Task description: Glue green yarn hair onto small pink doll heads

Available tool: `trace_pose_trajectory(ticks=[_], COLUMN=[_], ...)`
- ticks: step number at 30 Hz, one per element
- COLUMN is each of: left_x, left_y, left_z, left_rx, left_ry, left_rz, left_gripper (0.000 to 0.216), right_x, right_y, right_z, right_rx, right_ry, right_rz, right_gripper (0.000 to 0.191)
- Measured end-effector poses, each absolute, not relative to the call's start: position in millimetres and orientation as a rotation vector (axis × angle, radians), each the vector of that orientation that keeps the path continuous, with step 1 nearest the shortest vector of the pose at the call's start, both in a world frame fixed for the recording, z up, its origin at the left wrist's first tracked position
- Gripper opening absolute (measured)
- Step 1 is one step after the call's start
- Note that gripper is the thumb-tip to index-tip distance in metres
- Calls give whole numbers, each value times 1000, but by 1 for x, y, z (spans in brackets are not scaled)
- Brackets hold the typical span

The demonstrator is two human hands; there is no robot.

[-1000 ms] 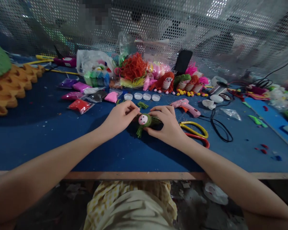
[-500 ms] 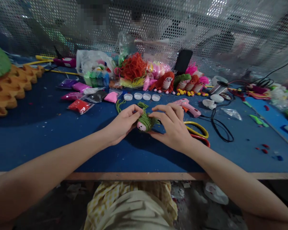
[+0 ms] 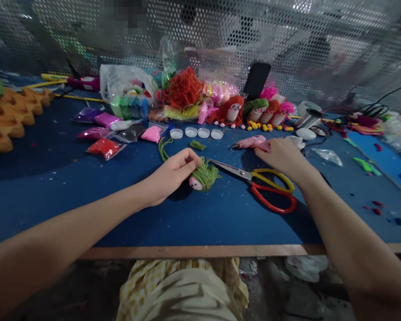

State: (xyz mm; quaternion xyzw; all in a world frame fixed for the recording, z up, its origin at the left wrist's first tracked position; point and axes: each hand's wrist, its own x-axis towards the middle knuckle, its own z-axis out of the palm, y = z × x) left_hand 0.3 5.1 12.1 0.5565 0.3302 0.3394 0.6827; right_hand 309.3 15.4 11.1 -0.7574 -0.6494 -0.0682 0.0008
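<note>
Shifted rightward from the doll head, the bare right hand [image 3: 282,156] now lies at a pink plastic glue gun [image 3: 250,141]; the long-bladed metal scissors with yellow and red handles [image 3: 243,174], partly covered before, show whole. Nearest, on the blue tabletop [image 3: 137,227], the bare left hand [image 3: 173,176] pinches the green yarn hair of a small, pale-faced doll head [image 3: 205,179] between thumb and forefinger; its remaining fingers are largely hidden. One scissor tip lies just beside the hair. Beyond the scissors, the right hand's fingers are curled closed around the glue gun's handle, most of which they conceal. Farther back stand four shallow, clear round caps [image 3: 203,133], clear plastic packets of coloured material [image 3: 104,149] and a row of yarn-haired dolls [image 3: 234,111]. A purple tool [image 3: 83,83] bears a white label, its print too small to read. Behind the perforated metal screen [image 3: 220,26], shapes are indistinct.
</note>
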Motion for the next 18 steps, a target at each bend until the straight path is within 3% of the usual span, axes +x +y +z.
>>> trace_pose_trajectory(ticks=[9, 13, 16, 18], left_x=[-2, -2, -3, -4], left_y=[4, 3, 4, 4], left_z=[11, 9, 6, 5], left_rx=[1311, 1325, 1339, 1355], left_ry=[676, 650, 618, 602], left_rz=[683, 695, 709, 723], left_gripper=[28, 37, 38, 37], right_x=[298, 296, 297, 297], right_y=[3, 1, 2, 1], right_z=[26, 37, 35, 28], right_rx=[-2338, -2236, -2149, -2022], right_ry=[-1793, -1856, -1775, -1702], right_rz=[-576, -869, -879, -792], right_gripper=[48, 37, 37, 46])
